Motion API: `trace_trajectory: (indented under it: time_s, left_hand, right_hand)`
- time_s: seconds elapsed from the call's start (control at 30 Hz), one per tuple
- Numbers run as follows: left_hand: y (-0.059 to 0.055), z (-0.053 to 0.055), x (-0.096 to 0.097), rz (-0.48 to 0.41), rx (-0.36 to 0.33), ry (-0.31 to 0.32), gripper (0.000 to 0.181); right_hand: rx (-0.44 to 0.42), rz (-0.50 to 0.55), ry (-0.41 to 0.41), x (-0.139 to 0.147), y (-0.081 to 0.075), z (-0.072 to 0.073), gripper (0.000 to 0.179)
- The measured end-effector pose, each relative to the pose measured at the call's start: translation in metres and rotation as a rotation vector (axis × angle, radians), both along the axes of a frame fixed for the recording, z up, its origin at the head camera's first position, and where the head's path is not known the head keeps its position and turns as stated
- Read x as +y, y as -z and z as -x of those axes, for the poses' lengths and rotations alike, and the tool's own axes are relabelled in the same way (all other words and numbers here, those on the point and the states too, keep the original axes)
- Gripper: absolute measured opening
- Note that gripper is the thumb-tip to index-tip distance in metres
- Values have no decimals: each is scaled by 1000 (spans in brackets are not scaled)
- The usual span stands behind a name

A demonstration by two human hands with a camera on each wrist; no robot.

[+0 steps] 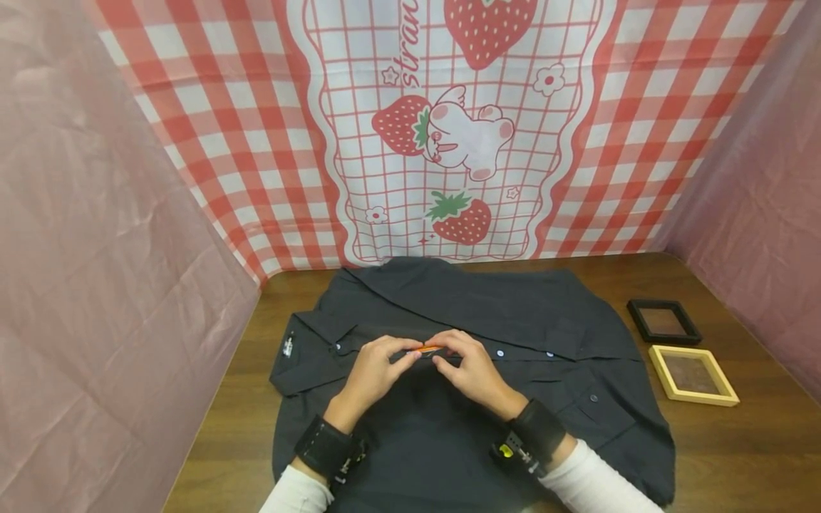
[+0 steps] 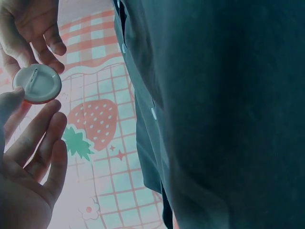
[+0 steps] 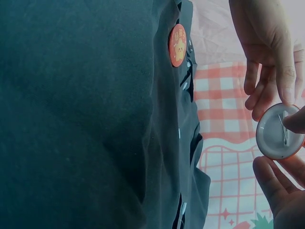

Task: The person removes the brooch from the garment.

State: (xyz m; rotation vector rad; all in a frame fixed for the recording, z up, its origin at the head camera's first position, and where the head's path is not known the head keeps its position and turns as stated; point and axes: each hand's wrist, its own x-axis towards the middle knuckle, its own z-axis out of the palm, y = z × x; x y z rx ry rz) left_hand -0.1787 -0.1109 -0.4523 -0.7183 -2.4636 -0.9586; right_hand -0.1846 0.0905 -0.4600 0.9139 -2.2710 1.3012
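Both hands meet over a dark shirt [image 1: 410,420] spread on the table. Between them is a round pin badge [image 2: 44,84], its silvery back showing in both wrist views and an orange edge in the head view. A thin metal pin lies across the back. My left hand [image 1: 375,367] pinches the badge at one side with thumb and fingers. From the other side my right hand [image 1: 471,367] grips its rim. A second badge [image 3: 177,45], orange-red with a star figure, sits on the shirt front by the buttons; in the head view it is hidden.
Two small square frames, one black [image 1: 663,320] and one pale yellow [image 1: 694,375], lie right of the shirt on the wooden table [image 1: 757,442]. Behind stands a red-checked cloth [image 1: 449,142] with strawberries. Pink cloth [image 1: 96,285] hangs at both sides.
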Motion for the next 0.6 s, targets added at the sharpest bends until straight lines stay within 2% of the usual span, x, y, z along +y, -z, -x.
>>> trace_trajectory:
  time_s: [0.3,0.6]
  left_hand:
    - [1,0,1,-13,3,8,16]
    - [1,-2,2,-12,-27,-14,14]
  right_hand:
    - [-36,-17,14,2,-2,2,26]
    - [-19,-1,27,3,-4,3,25]
